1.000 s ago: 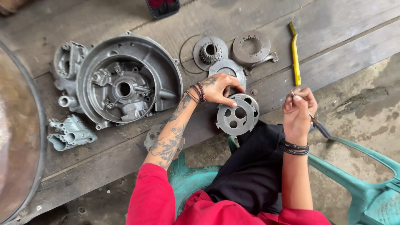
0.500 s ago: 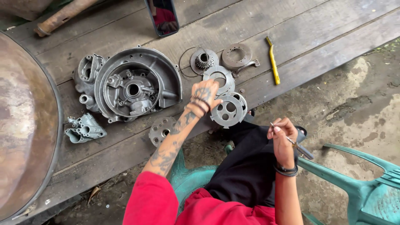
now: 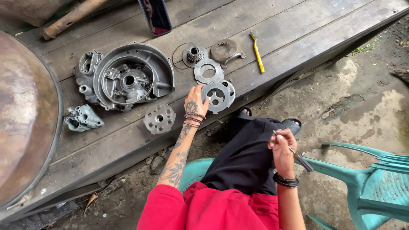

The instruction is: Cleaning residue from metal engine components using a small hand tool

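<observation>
Viewpoint: looking down from the person's head at a weathered wooden desk (image 3: 298, 38) of planks, with dirt ground to the right.

Left hand: the left hand (image 3: 195, 102) reaches out over the desk, fingers spread apart, fingertips touching the rim of a round metal plate (image 3: 218, 96). It rests on the plate and has not closed around it.

Right hand: the right hand (image 3: 282, 149) is held over the lap, well away from the desk, with its grip pinched together on a thin metal tool (image 3: 298, 156).

Metal plate: a flat grey disc with several round holes, lying flat near the front edge of the desk.

How it will handle: it looks stiff, fairly heavy for its size, and possibly oily, so probably slippery. The outer rim or a finger hooked through a hole seems the surest hold.

Nearby parts: a large round engine cover (image 3: 128, 79) lies to the left; a smaller drilled disc (image 3: 159, 119) sits just in front of it; a flat ring (image 3: 208, 70) and a small gear (image 3: 195, 54) lie behind the plate.

Further off: a yellow-handled brush (image 3: 256, 52), a small grey casting (image 3: 83, 118), a phone (image 3: 155, 16), a turquoise plastic chair (image 3: 375, 174).
</observation>
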